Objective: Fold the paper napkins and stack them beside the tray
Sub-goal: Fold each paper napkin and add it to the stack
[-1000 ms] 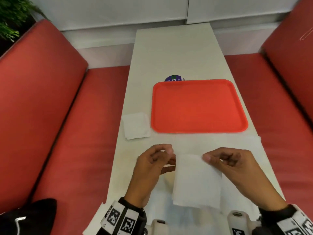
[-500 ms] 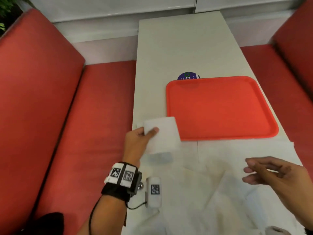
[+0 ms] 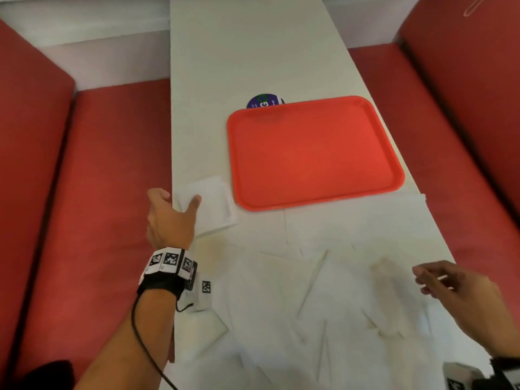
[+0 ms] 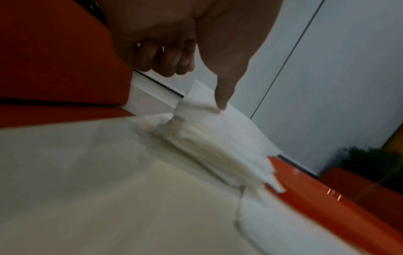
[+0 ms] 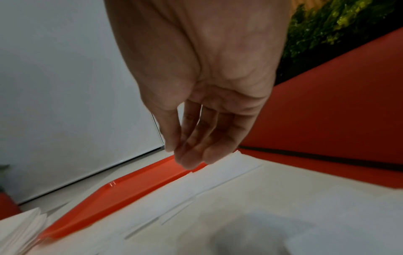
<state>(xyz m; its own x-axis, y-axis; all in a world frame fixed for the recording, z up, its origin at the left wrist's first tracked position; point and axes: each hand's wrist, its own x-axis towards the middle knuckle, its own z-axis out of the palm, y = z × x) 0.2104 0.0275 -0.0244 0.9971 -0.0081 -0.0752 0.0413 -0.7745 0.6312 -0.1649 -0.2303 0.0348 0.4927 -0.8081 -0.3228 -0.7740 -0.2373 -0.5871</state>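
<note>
1. Stack of folded white paper napkins (image 3: 212,205) lay on the white worktop (image 3: 253,52), just beside the left short edge of the orange-red plastic tray (image 3: 312,153), near its front-left corner.
2. Left hand (image 3: 168,218) was at the stack: thumb resting on the top napkin's near-left part, other fingers curled off to the side. Left wrist view was blurred, but the thumb tip touched the top sheet's corner; I couldn't tell whether anything was pinched under it.
3. Right hand (image 3: 461,294) hovered relaxed, fingers loosely extended, holding nothing, above the near-right of the worktop.
4. Loose unfolded white paper napkins (image 3: 323,291) were spread overlapping across the near half of the worktop, in front of the tray and between the two hands.
5. Key relation: the loose sheets lay directly under and left of the right hand, so it was nearer. The stack lay far-left of them, on the left hand's side.
6. Judgement: task partly done; many sheets were left to fold.
</note>
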